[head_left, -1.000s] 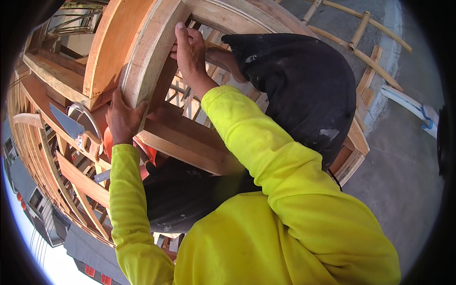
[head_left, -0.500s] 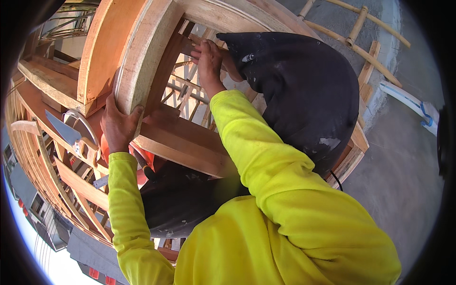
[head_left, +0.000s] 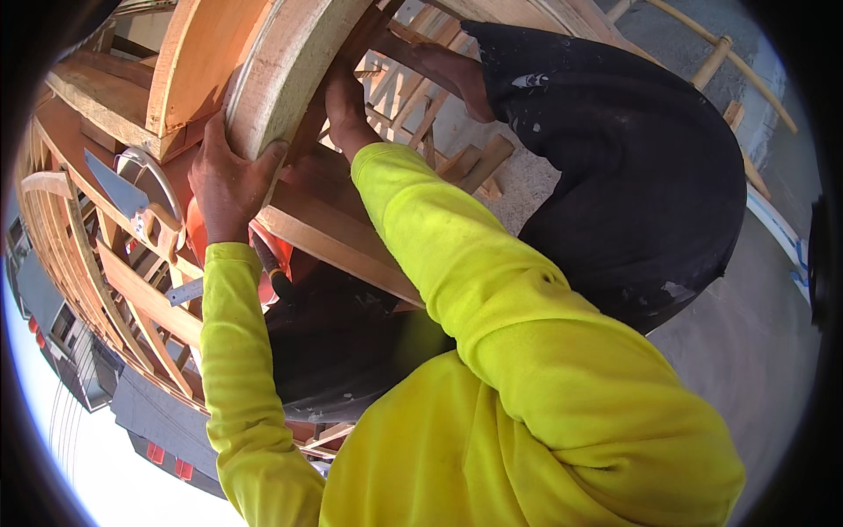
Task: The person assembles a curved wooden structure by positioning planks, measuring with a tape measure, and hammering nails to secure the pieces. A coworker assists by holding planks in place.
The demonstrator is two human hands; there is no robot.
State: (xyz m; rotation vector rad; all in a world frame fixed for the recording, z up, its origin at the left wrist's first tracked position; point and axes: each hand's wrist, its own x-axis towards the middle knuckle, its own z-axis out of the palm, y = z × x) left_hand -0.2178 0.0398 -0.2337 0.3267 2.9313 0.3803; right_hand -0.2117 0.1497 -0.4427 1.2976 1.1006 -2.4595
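My left hand point(head_left: 233, 176) is closed round the lower end of a thick, curved wooden beam point(head_left: 285, 79), thumb on its near side. Beside that beam's inner face is my right hand point(head_left: 347, 105), reaching up in shadow. Its fingers are mostly hidden, so I cannot tell whether they grip anything. Below the two hands runs a reddish wooden crosspiece point(head_left: 342, 241). Next to my left wrist is an orange-red container point(head_left: 277, 246) with a dark-handled tool point(head_left: 270, 263) in front of it.
A handsaw point(head_left: 132, 193) with a wooden handle lies on the framing at left, above a metal strip point(head_left: 184, 292). Curved wooden ribs point(head_left: 88, 272) spread leftward. My bare lower leg point(head_left: 439, 70) and dark trousers point(head_left: 623, 167) are at right. Bamboo poles point(head_left: 711, 61) stand beyond; loose timber point(head_left: 479, 162) lies below.
My right hand has moved left, from the opening to the curved beam's inner side. My right leg has shifted right, showing more bare leg. The left hand keeps its hold on the beam.
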